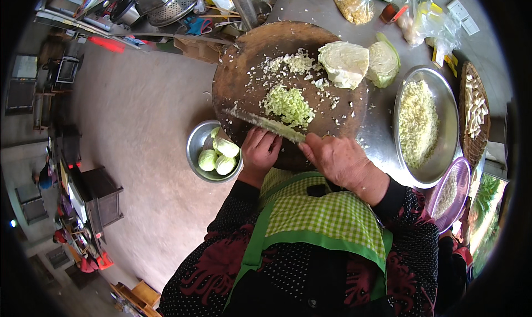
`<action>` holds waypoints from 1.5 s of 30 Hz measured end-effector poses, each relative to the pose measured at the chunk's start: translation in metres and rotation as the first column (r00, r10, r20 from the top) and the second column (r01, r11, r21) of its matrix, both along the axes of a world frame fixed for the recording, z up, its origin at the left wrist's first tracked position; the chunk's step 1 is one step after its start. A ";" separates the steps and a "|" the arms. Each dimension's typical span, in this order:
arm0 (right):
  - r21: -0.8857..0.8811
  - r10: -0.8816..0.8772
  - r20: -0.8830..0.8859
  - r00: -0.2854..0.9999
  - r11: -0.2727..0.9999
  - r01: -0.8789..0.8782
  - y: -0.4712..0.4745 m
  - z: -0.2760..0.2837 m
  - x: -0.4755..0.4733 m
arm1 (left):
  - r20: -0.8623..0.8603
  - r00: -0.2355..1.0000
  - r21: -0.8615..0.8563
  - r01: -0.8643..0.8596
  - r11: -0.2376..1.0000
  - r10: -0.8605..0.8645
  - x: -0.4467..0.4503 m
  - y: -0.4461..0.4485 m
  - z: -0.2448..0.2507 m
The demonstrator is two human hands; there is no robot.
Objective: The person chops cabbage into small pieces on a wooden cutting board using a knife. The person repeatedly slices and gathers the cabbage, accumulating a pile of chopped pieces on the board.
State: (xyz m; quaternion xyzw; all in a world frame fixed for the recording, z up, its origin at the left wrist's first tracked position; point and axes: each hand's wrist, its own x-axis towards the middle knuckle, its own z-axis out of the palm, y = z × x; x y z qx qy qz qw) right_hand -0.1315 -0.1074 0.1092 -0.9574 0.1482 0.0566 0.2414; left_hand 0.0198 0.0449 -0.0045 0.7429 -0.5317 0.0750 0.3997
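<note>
My right hand (341,161) grips the handle of a broad kitchen knife (262,121), whose blade points left across a round wooden chopping block (232,78). Bits of cabbage cling to the blade. Close against the near side of the blade is my left hand (259,153), fingers bent; whether it holds anything is hidden. Just beyond the knife lies a pile of chopped green cabbage (289,106). Paler chopped bits (297,62) are scattered farther back. A cut cabbage piece (344,64) sits at the block's right rear, beside another cut piece (382,63).
To the right stands a metal basin (449,109) of chopped cabbage, near a woven tray (471,150) of white pieces and a purple basket (465,184). A metal bowl (194,150) with several small cabbages is left, below the block. Bags and a bottle (392,11) stand behind.
</note>
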 end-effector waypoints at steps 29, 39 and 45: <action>0.102 -0.086 0.012 0.996 0.991 0.084 -0.001 -0.020 0.015 | 0.100 0.995 -0.002 0.010 1.000 -0.010 -0.003 0.003 0.001; 0.068 0.018 0.025 1.000 0.997 -0.020 0.009 -0.027 0.016 | -0.024 1.000 0.007 -0.010 1.000 0.011 -0.005 0.010 -0.006; 0.174 -0.093 0.004 0.996 0.981 0.091 -0.006 -0.029 0.017 | 0.020 0.999 -0.050 -0.028 0.998 0.029 -0.006 0.007 -0.007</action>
